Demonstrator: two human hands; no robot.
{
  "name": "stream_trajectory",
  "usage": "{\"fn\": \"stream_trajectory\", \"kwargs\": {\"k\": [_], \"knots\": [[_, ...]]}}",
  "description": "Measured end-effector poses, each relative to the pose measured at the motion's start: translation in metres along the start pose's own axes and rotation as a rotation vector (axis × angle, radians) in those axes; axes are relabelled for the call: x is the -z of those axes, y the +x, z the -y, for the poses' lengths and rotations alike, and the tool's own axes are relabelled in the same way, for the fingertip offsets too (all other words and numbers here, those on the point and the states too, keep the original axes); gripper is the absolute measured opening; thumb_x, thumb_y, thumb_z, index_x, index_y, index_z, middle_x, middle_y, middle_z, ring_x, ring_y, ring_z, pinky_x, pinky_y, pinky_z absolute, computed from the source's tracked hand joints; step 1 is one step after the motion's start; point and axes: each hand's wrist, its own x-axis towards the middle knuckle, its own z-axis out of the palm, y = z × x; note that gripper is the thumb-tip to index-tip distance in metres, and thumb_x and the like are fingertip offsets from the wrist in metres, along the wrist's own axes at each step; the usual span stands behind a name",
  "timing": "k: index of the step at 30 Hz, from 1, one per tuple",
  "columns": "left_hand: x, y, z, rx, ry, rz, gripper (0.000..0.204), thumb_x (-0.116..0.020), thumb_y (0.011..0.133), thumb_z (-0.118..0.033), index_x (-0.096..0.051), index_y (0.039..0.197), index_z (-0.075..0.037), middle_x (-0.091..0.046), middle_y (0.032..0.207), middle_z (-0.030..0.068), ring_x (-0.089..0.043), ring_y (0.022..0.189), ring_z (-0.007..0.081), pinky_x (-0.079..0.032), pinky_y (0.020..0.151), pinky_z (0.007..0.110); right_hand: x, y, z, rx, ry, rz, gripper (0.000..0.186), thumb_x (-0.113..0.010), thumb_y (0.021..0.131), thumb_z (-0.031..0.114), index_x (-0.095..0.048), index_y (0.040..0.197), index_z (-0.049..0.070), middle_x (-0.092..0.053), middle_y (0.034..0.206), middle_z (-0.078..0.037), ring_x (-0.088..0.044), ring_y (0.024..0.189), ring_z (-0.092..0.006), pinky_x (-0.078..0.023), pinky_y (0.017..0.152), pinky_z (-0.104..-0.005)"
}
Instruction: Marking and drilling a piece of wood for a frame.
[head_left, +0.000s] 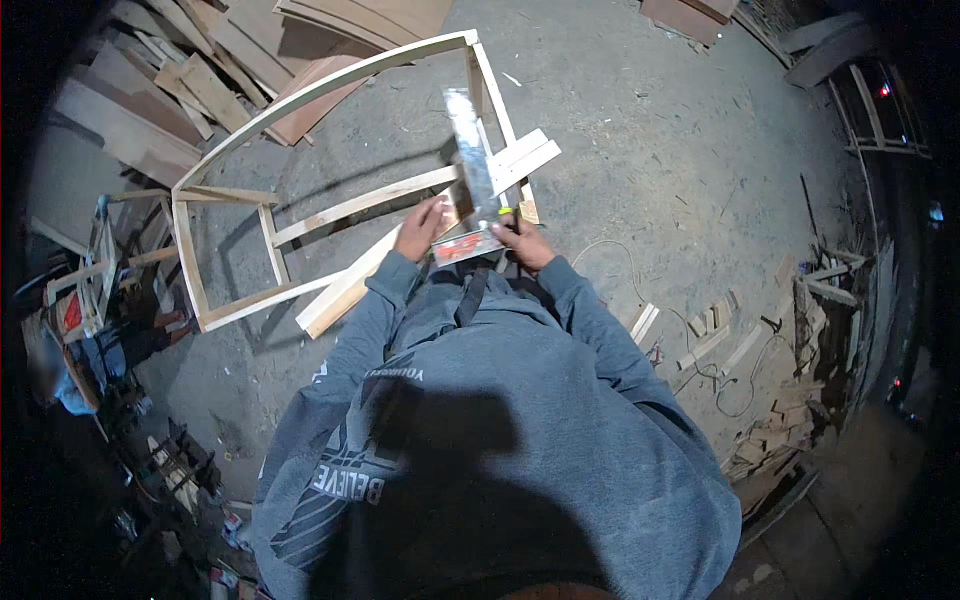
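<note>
A large silver metal square (470, 150) with an orange-red patch on its short arm lies angled across pale wooden boards (350, 280) near my body. My left hand (420, 232) has its fingers curled at the board and the square's edge, left of the square; exactly what it grips is partly hidden. My right hand (525, 243) is closed at the square's right side, by a small yellow-and-black item (508, 212), too small to identify. A curved pale wooden frame (320, 75) lies beyond, with short strips (525, 160) crossing its right part under the square.
Stacked panels (130, 120) fill the upper left. A co-worker (110, 360) is at the left beside another wooden frame (90, 270). Offcuts (770, 430) and a cord (620, 255) lie on the concrete floor (640, 180) at the right.
</note>
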Motion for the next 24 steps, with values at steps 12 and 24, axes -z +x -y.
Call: {"fn": "stream_trajectory", "kwargs": {"k": [12, 24], "knots": [[-0.077, -0.033, -0.005, 0.175, -1.103, 0.333, 0.065, -0.042, 0.109, -0.052, -0.039, 0.154, -0.005, -0.061, 0.135, 0.0184, -0.065, 0.119, 0.0329, -0.052, 0.106, 0.047, 0.005, -0.02, 0.027, -0.054, 0.033, 0.348, 0.044, -0.068, 0.1, 0.038, -0.066, 0.124, 0.002, -0.071, 0.109, -0.007, -0.061, 0.1, -0.0157, -0.049, 0.092, -0.0339], [-0.045, -0.038, 0.022, -0.027, 0.537, -0.526, 0.044, -0.067, 0.098, -0.048, -0.07, 0.103, -0.005, -0.072, 0.092, 0.0152, -0.068, 0.089, 0.0291, -0.052, 0.082, 0.04, 0.086, -0.026, 0.025, 0.291, -0.198, -0.169, 0.032, -0.067, 0.1, 0.03, -0.066, 0.109, -0.002, -0.071, 0.09, -0.01, -0.061, 0.082, -0.016, -0.051, 0.078, -0.0359]]}}
